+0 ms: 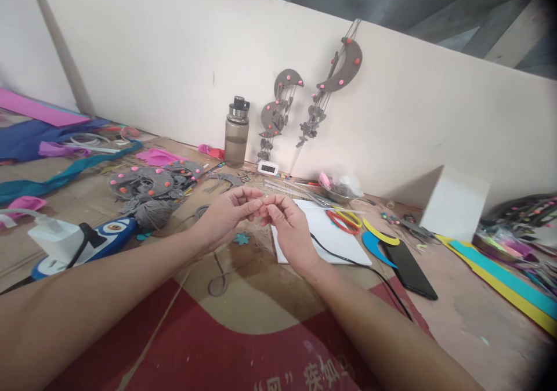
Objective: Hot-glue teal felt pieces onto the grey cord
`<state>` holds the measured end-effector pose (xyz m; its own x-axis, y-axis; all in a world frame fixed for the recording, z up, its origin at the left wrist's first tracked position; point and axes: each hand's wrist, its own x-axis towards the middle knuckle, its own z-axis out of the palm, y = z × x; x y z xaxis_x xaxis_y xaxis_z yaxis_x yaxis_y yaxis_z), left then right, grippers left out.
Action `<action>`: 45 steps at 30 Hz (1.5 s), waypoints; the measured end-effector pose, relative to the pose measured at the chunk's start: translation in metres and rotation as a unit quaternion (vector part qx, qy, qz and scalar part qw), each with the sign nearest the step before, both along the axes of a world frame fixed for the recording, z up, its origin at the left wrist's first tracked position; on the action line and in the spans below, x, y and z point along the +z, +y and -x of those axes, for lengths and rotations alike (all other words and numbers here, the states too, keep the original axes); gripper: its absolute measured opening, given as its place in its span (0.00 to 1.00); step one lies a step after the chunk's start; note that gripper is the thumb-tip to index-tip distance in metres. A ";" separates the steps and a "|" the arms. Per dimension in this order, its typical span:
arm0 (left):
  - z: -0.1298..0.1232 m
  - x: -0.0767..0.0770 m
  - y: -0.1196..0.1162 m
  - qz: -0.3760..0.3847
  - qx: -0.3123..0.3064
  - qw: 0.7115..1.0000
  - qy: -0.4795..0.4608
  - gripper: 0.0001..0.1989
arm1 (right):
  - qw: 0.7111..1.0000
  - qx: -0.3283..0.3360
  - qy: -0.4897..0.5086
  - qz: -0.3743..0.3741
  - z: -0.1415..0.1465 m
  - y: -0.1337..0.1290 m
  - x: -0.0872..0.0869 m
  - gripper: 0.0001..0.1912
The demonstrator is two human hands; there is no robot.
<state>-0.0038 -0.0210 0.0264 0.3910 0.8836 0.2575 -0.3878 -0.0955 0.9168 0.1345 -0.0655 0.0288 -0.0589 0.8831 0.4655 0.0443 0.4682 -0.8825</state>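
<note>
Both hands [228,212] [290,228] pinched, couldn't tell what | 1 o'clock: moon strings [351,69] looked done | 7 o'clock: star [242,239] lay loose

Grey yarn [152,212], teal star [242,239]

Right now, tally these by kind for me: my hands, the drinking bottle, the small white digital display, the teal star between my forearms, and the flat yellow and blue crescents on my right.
Hands: 2, left hand and right hand
Bottle: 1
Digital display: 1
Teal star: 1
Crescents: 2, yellow crescent and blue crescent
Total: 7
</note>
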 end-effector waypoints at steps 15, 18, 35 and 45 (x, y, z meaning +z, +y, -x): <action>0.006 0.001 -0.003 -0.230 0.151 0.942 0.191 0.15 | 0.983 -0.098 -0.153 -0.001 -0.003 -0.005 0.003 0.05; 0.004 -0.001 -0.004 -0.152 0.090 0.977 0.119 0.16 | 0.988 -0.067 -0.136 0.009 -0.003 -0.005 0.004 0.07; -0.002 -0.001 -0.005 0.020 -0.011 1.000 0.014 0.17 | 0.999 -0.042 -0.020 -0.006 0.004 -0.006 0.000 0.08; -0.002 -0.001 -0.007 -0.070 0.035 0.992 0.102 0.16 | 0.990 -0.112 -0.078 -0.019 0.005 -0.009 0.000 0.06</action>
<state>-0.0021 -0.0281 0.0256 0.3872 0.8711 0.3020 -0.1837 -0.2481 0.9512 0.1299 -0.0742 0.0286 0.0621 0.8641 0.4994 0.2860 0.4640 -0.8384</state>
